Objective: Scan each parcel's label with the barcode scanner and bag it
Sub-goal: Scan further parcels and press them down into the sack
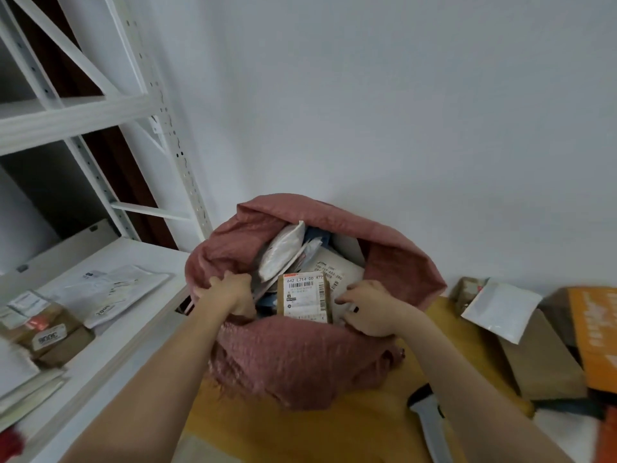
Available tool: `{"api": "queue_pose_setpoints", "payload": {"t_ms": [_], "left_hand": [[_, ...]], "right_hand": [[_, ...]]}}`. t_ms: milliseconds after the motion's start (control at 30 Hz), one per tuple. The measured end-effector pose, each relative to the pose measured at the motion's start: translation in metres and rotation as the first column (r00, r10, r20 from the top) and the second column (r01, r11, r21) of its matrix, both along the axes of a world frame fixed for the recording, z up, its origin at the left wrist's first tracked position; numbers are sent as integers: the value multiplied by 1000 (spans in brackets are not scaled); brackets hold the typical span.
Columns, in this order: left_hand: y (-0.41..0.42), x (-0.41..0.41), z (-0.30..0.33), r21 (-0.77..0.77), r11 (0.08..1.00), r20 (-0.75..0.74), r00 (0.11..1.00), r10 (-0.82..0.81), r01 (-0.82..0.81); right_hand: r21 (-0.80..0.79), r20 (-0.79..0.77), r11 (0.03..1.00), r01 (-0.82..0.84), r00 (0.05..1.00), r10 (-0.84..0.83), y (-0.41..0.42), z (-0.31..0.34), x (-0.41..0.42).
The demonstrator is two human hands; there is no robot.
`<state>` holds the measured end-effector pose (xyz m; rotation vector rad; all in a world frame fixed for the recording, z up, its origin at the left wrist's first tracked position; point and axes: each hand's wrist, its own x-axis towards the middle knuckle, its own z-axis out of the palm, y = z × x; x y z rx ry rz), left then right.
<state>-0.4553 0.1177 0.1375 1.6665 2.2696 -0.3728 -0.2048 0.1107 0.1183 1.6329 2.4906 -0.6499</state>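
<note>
Bagging step. Left hand (230,292) grips the near rim of the pink sack (300,359); right hand (367,307) pinches the rim beside a labelled box (305,299) standing inside. Next, probably: fetch an unscanned parcel; scanner (429,426) lies nearby.

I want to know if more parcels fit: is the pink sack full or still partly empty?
Nearly full. The pink sack is open, and parcels reach close to its rim; the brown box sits on top between the left hand and right hand.
</note>
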Motion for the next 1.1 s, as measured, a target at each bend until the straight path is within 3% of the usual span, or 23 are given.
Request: {"api": "queue_pose_setpoints", "payload": {"t_ms": [100,167,300,400,500,600,667,733,767,800,833,867,967,1033,1100], "left_hand": [[-20,-2,-3,271,933,156,967,201,-237],[-33,-12,-9,354,861,303,916,262,-364],[-54,-30,-22,336,810,391,853,345,-482],[-63,-39,-29,293,805,444,819,363,-516],[-72,-45,-38,94,795,612,665,429,-600],[-80,-48,-45,53,790,775,524,354,-611],[-79,-50,-36,5,785,908,331,256,-619],[-75,-55,-23,-148,769,989,-94,115,-622],[-70,-59,-18,-197,749,969,-241,51,-632],[-69,-62,-11,-215,738,947,-322,-3,-639],[-71,-63,-3,-207,740,942,-335,-26,-640],[-74,-62,2,-182,742,959,-284,-12,-645],[-79,-50,10,-137,729,988,-36,152,-670],[-76,-47,3,-98,667,971,75,225,-738],[-69,-48,-3,-54,582,969,99,228,-811]], "right_hand": [[-129,-41,989,-73,997,68,-10,-4,-29],[-137,-98,986,-91,992,78,-16,-7,-41],[-74,-271,997,20,962,-39,-25,-12,-49],[-129,-318,992,11,947,-52,-35,-14,-57],[-186,-284,982,-19,958,-35,-45,-17,-70],[-178,-272,984,-23,962,-27,-49,-20,-76],[-185,-255,983,-18,966,-31,-50,-21,-79],[-215,-218,976,-39,976,-9,-50,-23,-86],[-231,-203,971,-60,979,12,-50,-25,-90],[-245,-192,967,-76,981,29,-51,-25,-93],[-248,-190,965,-86,981,39,-50,-26,-95],[-244,-189,966,-84,981,37,-49,-26,-96],[-198,-168,980,-37,986,3,-42,-21,-89],[-198,-123,980,4,992,-29,-39,-17,-79],[-195,-74,980,46,995,-61,-36,-16,-68]]}}
